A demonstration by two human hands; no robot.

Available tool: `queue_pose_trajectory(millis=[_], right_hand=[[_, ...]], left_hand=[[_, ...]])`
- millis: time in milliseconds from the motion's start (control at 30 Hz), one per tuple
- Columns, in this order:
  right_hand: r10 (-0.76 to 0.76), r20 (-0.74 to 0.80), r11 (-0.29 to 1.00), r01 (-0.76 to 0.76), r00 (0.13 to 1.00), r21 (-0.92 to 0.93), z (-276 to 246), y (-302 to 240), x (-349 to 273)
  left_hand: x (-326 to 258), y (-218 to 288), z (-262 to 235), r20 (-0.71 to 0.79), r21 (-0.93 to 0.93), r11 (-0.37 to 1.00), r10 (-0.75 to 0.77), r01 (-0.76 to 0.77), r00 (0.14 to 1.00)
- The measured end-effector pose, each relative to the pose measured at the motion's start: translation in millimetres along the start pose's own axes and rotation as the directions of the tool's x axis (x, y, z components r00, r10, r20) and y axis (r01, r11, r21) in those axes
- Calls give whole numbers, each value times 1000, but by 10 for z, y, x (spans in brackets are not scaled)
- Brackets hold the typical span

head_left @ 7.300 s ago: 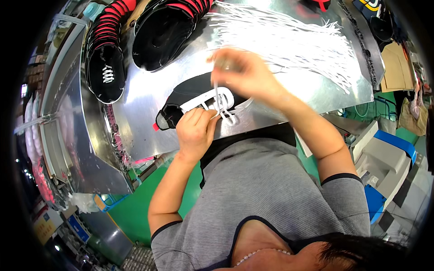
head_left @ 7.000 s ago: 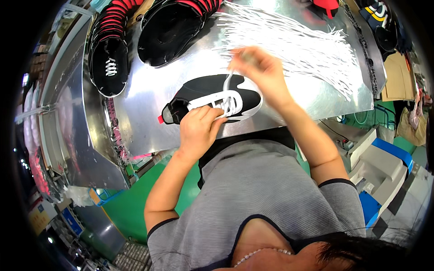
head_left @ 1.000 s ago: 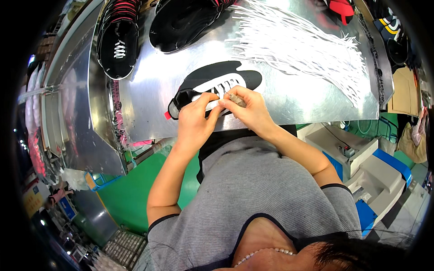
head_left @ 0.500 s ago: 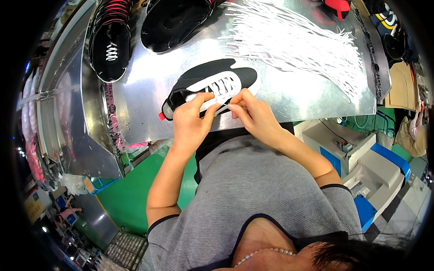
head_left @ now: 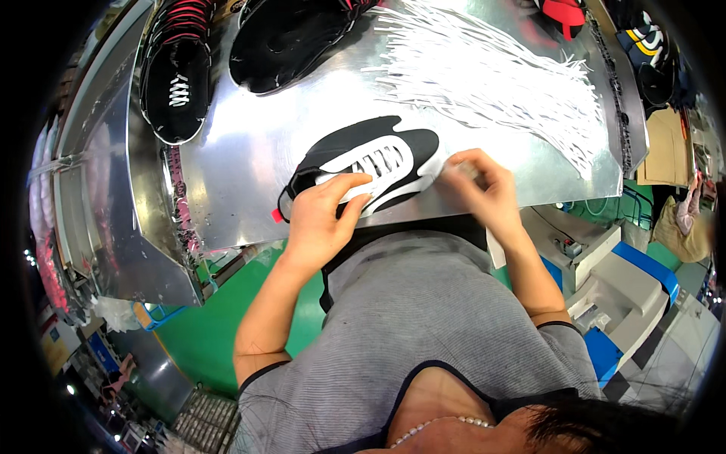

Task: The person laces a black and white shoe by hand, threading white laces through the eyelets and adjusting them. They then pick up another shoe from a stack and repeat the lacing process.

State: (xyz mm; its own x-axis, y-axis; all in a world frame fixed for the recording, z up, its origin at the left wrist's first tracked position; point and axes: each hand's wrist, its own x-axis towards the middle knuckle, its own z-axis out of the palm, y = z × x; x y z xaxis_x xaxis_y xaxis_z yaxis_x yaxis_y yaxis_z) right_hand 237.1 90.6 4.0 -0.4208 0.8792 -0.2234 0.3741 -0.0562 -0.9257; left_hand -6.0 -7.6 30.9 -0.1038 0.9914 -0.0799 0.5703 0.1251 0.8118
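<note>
A black-and-white shoe upper (head_left: 355,141) with a small red tab at its heel lies on its side near the front edge of the metal table. White lace shows in short bars across its dark tongue. My left hand (head_left: 321,218) grips the upper's near side, thumb and fingers closed at the white lacing panel. Just right of the toe, apart from the upper, is my right hand (head_left: 486,189). Its fingers are bent and smeared by motion, so anything in them cannot be made out.
Loose white shoelaces (head_left: 491,76) are spread over the far right of the metal table (head_left: 249,178). At the far left lie a black shoe with red laces (head_left: 178,113) and another black shoe (head_left: 276,45). A red-and-black item (head_left: 563,15) sits at the far right corner.
My right hand has moved away from the lacing to the right, past the toe. My left hand stays on the upper, which appears slightly lower and further right in view.
</note>
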Motion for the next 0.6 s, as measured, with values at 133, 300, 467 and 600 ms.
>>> queue_pose_trajectory(millis=[133,300,467,600], right_hand=[[309,28,599,-217,951,771,-78,252,112],[-82,488,974,-35,869,225,146,302,-164],[33,643,744,-448,765,495,137,210,-193],[128,644,648,-555,754,521,71,119,-273]], left_hand=[[48,105,-258,149,-115,957,283,-267,948],[85,291,-330,300,-106,862,504,-496,810],[19,381,-437,404,-73,897,427,-436,809],[26,442,-457,412,-128,880,467,-458,782]])
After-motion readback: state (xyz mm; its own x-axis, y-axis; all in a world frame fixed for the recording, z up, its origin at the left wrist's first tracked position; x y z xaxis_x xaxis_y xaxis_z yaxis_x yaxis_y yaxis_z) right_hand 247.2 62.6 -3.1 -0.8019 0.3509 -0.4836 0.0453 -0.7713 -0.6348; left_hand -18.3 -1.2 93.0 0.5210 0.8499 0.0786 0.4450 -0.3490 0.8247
